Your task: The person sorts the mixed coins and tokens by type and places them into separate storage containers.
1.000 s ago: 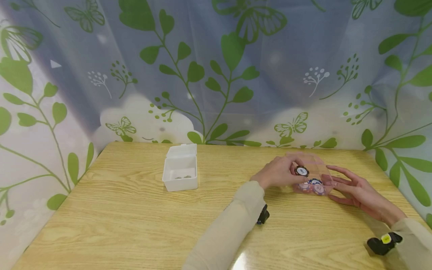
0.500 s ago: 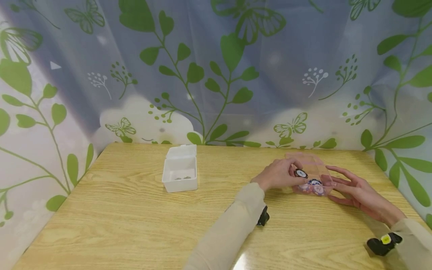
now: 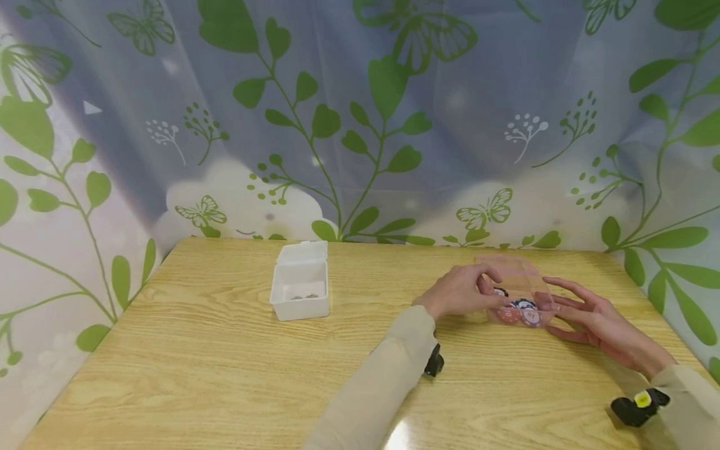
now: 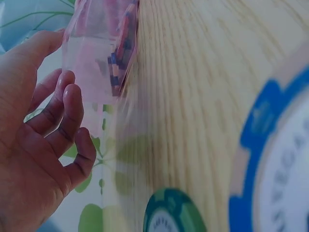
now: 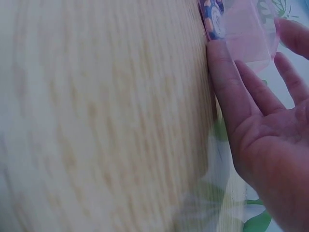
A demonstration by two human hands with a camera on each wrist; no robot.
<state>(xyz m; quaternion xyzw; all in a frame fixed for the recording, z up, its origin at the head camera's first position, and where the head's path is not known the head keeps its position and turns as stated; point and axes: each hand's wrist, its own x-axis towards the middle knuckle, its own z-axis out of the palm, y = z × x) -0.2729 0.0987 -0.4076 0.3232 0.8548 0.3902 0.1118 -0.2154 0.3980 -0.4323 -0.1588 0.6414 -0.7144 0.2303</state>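
A see-through pink plastic box (image 3: 527,275), its lid raised at the back, stands on the table's right side. Inside lie poker chips: a red one (image 3: 509,314), a purple-edged one (image 3: 530,317) and a blue one behind. My left hand (image 3: 458,292) reaches in from the left, a black-edged poker chip (image 3: 500,292) between its thumb and index finger, mostly hidden. On the right, my right hand (image 3: 590,319) touches the box's side with long, spread fingers. In the left wrist view, a green chip (image 4: 169,212) and a blue-edged chip (image 4: 285,169) lie near the camera.
At the left of the wooden table (image 3: 225,362) stands a small white box (image 3: 300,305), lid up, with a few small greyish items inside. A leaf-patterned curtain (image 3: 360,125) hangs close behind the table's back edge.
My left hand has lowered the black-edged chip a little into the pink box, and more of the chip is hidden. The right hand and both boxes have stayed in place.
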